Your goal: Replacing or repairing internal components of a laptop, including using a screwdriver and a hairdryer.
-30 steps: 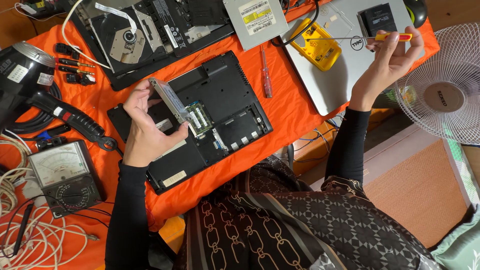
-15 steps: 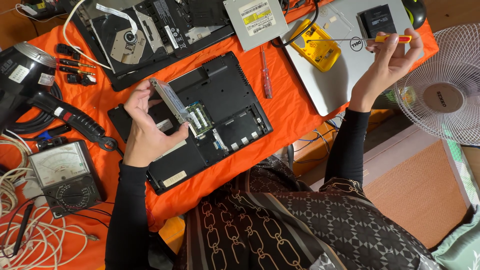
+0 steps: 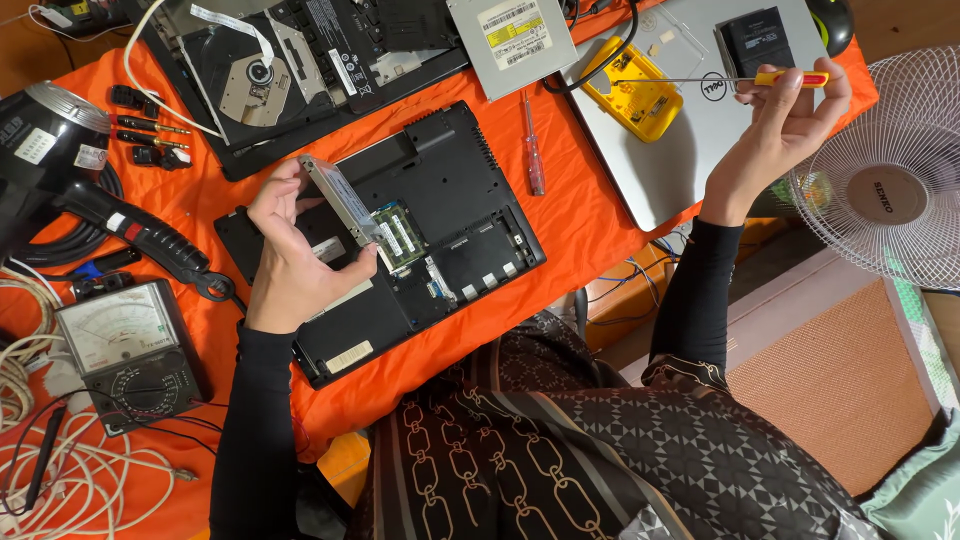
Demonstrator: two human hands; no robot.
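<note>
left hand [image 3: 295, 255]: clamped on a thin silver metal drive caddy [image 3: 343, 203], thumb under its lower end, fingers [image 3: 268, 195] along the far edge
caddy position: tilted up on edge over the open black laptop base [image 3: 455, 190], lower end just beside the green memory boards [image 3: 400, 235]
caddy long axis: runs upper-left to lower-right, roughly parallel to the base's long side
right hand [image 3: 775, 135]: pinching a red-and-yellow handled screwdriver [image 3: 730, 80], raised over the silver closed laptop [image 3: 690, 150]
screwdriver axis: near horizontal, shaft pointing left toward the yellow plastic case [image 3: 640, 100]
nearer hand: left; right is well apart from the base
bench: orange cloth [image 3: 560, 215]
</note>
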